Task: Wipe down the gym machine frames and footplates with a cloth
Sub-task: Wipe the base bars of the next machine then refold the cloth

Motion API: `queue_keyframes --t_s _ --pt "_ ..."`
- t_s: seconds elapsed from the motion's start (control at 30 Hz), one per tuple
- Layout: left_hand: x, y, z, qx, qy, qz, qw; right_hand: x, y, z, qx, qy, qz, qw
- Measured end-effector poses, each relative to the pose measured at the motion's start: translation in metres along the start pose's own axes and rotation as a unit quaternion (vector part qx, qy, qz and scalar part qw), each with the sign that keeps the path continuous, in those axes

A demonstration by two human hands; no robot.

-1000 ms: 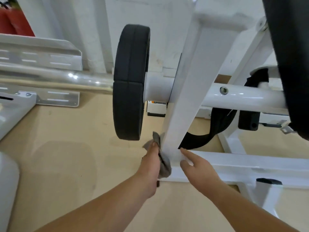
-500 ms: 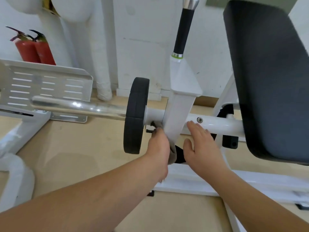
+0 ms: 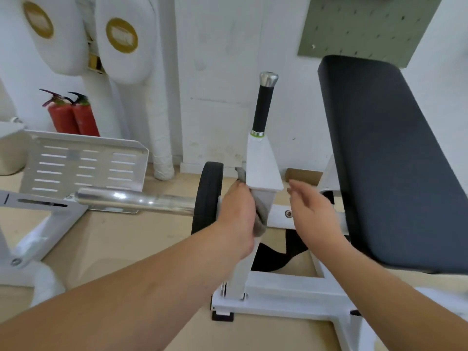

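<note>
Grey cloth (image 3: 260, 221) at frame centre, gripped by the left hand (image 3: 239, 211) and pressed to the white upright post (image 3: 263, 171) for wiping contact. Right hand (image 3: 314, 214) is empty with fingers loose, just right of the post, probably to steady it. Footplate (image 3: 73, 155) mid-left looks untouched.

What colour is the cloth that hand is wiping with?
Grey cloth, gripped by the left hand against the white post; head view.

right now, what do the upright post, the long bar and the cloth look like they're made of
The upright post looks like metal painted glossy white: flat square faces, soft sheen. The long bar is bare polished metal, probably chromed steel: bright mirror-like highlights. The cloth is soft matte grey fabric, perhaps microfibre: it bunches limply.
</note>
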State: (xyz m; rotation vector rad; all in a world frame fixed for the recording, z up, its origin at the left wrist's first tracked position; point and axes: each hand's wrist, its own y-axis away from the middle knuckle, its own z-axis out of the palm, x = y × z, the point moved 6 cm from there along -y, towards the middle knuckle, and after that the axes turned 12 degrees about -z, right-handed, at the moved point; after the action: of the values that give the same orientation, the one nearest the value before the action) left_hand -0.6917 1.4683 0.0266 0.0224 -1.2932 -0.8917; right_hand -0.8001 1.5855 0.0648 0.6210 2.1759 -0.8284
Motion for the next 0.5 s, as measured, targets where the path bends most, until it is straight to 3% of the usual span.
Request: queue_keyframes --t_s 0.07,0.13,0.2,0.27,0.33,0.5 --pt "-0.004 0.001 -0.006 -0.017 0.034 -0.051 0.998 -0.028 -0.009 -0.005 0.008 -0.053 -0.018 0.998" --pt "-0.026 -0.001 -0.005 -0.052 0.019 -0.109 0.993 -0.051 -0.017 0.001 -0.043 -0.049 -0.054 0.996" --pt "-0.040 0.011 0.003 -0.103 -0.062 -0.093 0.988 -0.063 -0.022 0.014 -0.128 0.036 -0.104 0.986" --pt "-0.052 0.011 -0.009 -0.036 -0.041 -0.121 0.991 -0.064 -0.024 0.024 -0.172 0.129 -0.148 0.965" --pt "-0.035 0.024 -0.032 0.077 -0.128 0.003 0.989 -0.060 -0.026 0.026 -0.163 0.147 -0.150 0.964" --pt "-0.026 0.036 -0.058 0.128 -0.243 0.099 0.956 -0.057 -0.025 0.029 -0.133 0.140 -0.137 0.972"
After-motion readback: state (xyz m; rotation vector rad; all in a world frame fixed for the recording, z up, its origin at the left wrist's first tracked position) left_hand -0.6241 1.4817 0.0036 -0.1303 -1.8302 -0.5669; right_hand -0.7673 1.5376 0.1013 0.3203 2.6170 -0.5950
